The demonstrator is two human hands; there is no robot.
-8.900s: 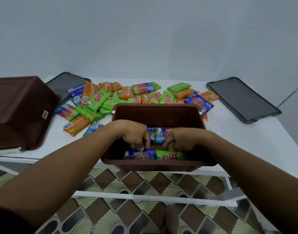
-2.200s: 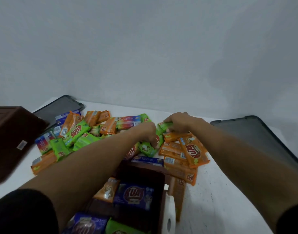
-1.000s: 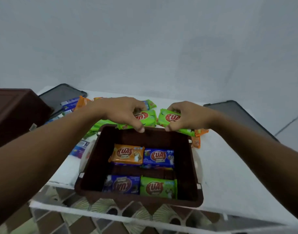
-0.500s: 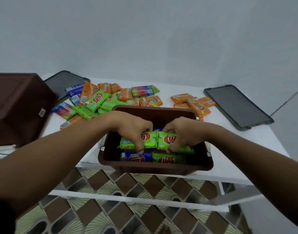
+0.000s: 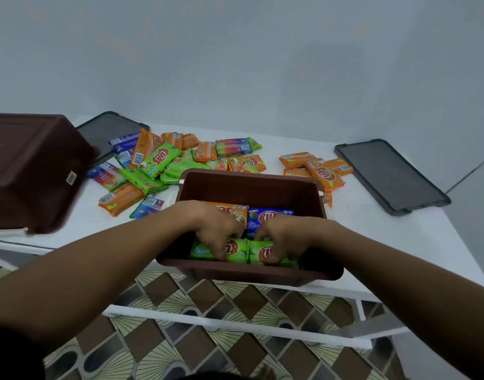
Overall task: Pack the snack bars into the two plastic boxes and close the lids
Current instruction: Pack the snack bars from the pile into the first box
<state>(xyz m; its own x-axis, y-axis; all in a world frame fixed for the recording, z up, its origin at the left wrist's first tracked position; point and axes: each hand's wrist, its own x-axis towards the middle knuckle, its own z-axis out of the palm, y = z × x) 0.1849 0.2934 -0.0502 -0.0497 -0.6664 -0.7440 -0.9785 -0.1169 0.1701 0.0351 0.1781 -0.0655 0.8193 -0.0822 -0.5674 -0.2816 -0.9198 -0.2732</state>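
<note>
An open brown plastic box (image 5: pixel 249 185) stands at the near edge of the white table (image 5: pixel 372 237). Both my hands reach into it. My left hand (image 5: pixel 216 229) grips a green snack bar (image 5: pixel 235 250) against the near wall of the box. My right hand (image 5: pixel 284 237) grips a second green bar (image 5: pixel 260 253) beside it. Behind them lie an orange bar (image 5: pixel 235 211) and a blue bar (image 5: pixel 268 216). A pile of loose orange, green and blue bars (image 5: pixel 164 160) covers the table behind the box, with a smaller orange group (image 5: pixel 314 168) to the right.
A second brown box (image 5: pixel 29 171) lies tipped over at the left edge of the table. One dark grey lid (image 5: pixel 391 174) lies flat at the far right, another (image 5: pixel 106 133) at the back left, partly under bars. A patterned tiled floor shows below the table frame.
My hands have lowered the two green bars deeper into the box, onto the row along the near wall. Earlier I took them from the pile behind the box.
</note>
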